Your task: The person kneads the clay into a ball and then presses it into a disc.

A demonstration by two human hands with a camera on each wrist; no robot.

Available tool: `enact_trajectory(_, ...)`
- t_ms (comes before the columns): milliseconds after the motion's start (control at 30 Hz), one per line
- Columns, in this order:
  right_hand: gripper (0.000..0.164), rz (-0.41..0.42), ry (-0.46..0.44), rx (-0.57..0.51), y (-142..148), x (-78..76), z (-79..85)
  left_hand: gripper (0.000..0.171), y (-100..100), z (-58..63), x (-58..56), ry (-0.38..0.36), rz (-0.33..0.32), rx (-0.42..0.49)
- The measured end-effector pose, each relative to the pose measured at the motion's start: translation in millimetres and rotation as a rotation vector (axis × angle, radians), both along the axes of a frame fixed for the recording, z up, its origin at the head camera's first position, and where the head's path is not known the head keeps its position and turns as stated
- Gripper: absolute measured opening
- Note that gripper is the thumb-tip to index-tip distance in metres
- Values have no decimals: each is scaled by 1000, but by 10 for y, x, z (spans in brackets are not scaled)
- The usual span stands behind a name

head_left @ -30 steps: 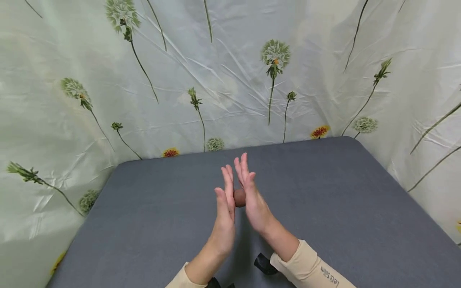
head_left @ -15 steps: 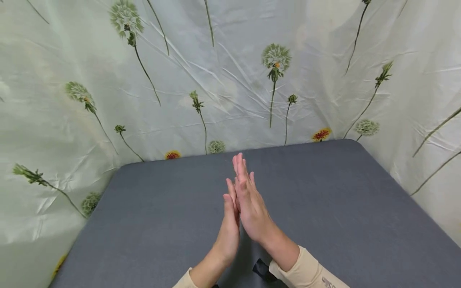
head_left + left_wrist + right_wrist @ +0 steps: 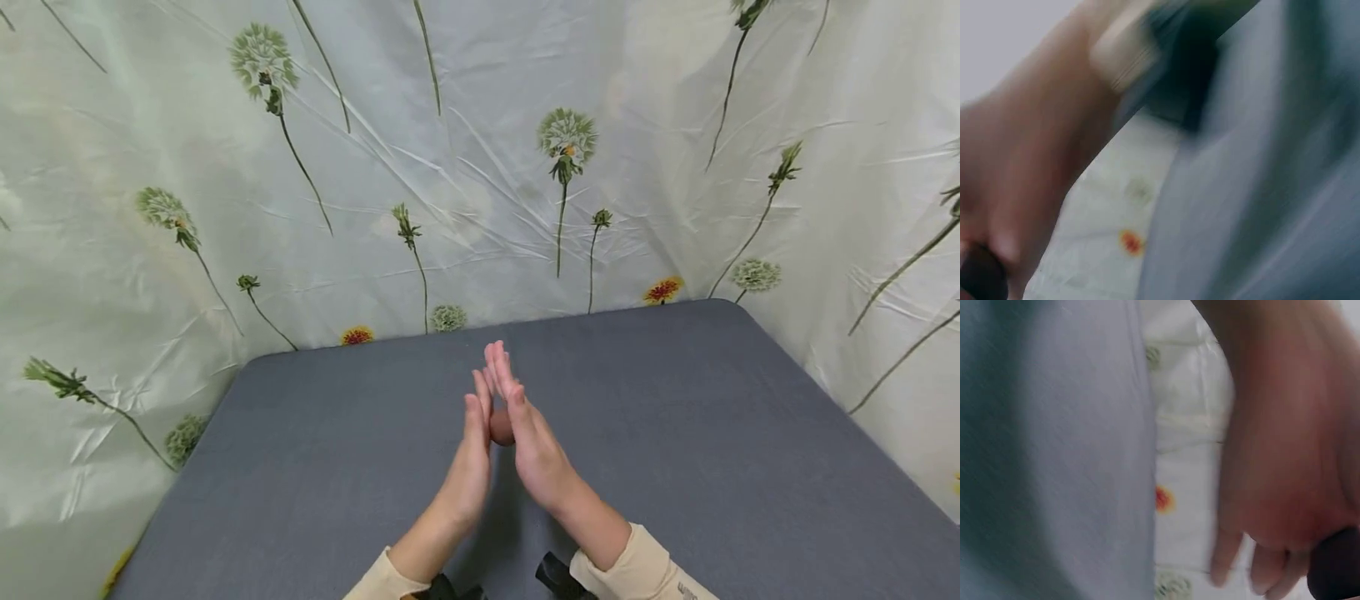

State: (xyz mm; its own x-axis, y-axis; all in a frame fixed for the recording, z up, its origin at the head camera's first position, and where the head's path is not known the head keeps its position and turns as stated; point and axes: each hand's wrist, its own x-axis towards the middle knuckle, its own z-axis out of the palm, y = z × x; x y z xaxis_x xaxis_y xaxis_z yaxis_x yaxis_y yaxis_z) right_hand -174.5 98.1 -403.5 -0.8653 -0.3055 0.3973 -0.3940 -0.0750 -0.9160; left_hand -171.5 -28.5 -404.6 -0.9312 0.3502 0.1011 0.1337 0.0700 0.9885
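Between my two palms, in the head view, sits a small smooth brown ball that looks like modelling clay. My left hand lies along its left side with straight fingers pointing forward. On the ball's other side is my right hand, its palm facing the left one and its fingers also straight. Both hands are raised over the grey table. The ball shows as a dark round shape at the lower left of the left wrist view. Part of the same dark ball appears at the lower right of the right wrist view.
A grey padded tabletop spreads under the hands. Behind it and at both sides hangs a pale curtain printed with dandelions. A black wrist strap piece juts from beside the right cuff, and another black piece shows at the left wrist.
The palms have slid back and forth against each other. Half a second ago the right hand reached further across and hid the ball; now the ball shows again between the palms.
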Motion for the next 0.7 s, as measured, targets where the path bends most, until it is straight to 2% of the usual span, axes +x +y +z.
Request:
enact_trajectory(67,65,-20,0,-8,27,-77,6,70,22,-13,114,7,-35,-28)
enact_trajectory(167,65,6,-39,0,18,-107,-50,70,32,46,155,33,-1,0)
enact_trajectory(300,61,19,-75,32,-80,40,-148,79,10,161,-33,31,75,75)
enact_trajectory(367,60,1,-43,38,-119,124,-146,83,-2,163,-120,-8,89,94)
enact_trajectory(433,60,-28,8,56,-134,173,-103,83,4,115,-144,-35,84,100)
enact_trajectory(500,61,-67,80,86,-115,166,-39,83,21,61,-85,-60,53,105)
enact_trajectory(567,61,-98,110,103,-84,100,18,84,46,24,23,-61,16,107)
enact_trajectory(633,61,-111,94,104,-55,12,31,84,66,34,123,-58,-13,112)
enact_trajectory(700,61,-101,40,93,-43,-40,-6,84,69,73,164,-51,-13,113)
